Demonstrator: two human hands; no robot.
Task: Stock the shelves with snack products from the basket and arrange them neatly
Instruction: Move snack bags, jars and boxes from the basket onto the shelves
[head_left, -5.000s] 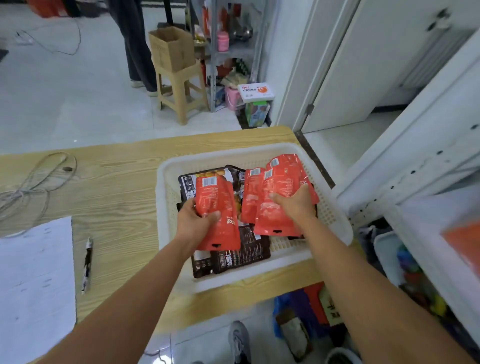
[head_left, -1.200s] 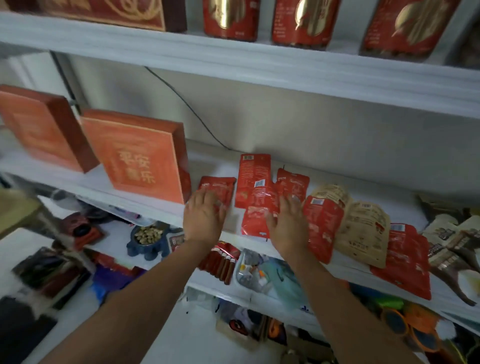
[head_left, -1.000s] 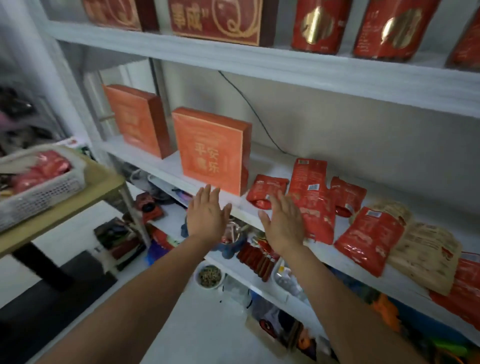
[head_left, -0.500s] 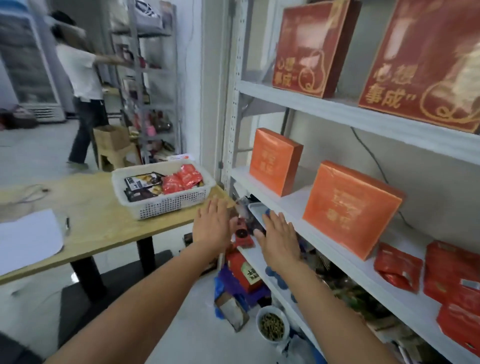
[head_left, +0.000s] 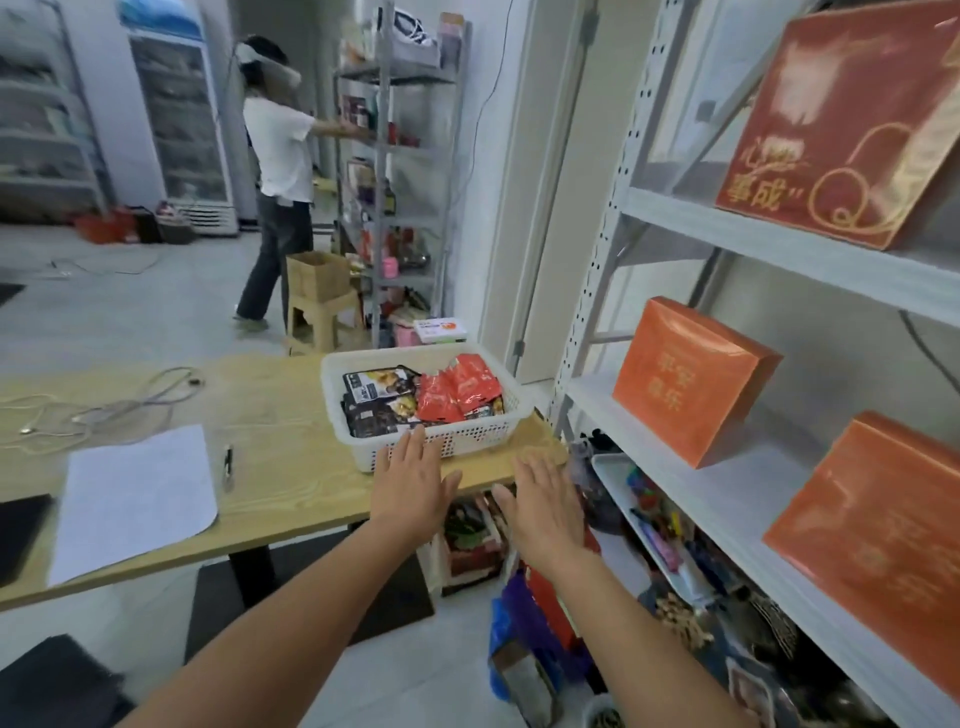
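Observation:
A white perforated basket (head_left: 467, 439) stands on the right end of a wooden table (head_left: 291, 467). Inside lie red snack packets (head_left: 457, 389) and black snack packets (head_left: 376, 402). My left hand (head_left: 410, 486) hovers flat with straight fingers just in front of the basket's near wall, holding nothing. My right hand (head_left: 545, 501) is also flat and empty, off the table's right corner. The white shelf unit (head_left: 691, 483) rises on the right, with orange boxes (head_left: 691, 379) on its middle shelf.
A white sheet (head_left: 135, 493), a pen (head_left: 227, 465) and cables (head_left: 104, 405) lie on the table. A person (head_left: 278, 176) stands at a far metal rack beside a stool with a cardboard box (head_left: 317, 273). Mixed goods crowd the lower shelves and floor (head_left: 530, 613).
Both hands let go of the red packets on the shelf and drew back. My view swung left from the shelf to the table, and both empty hands now reach toward the basket.

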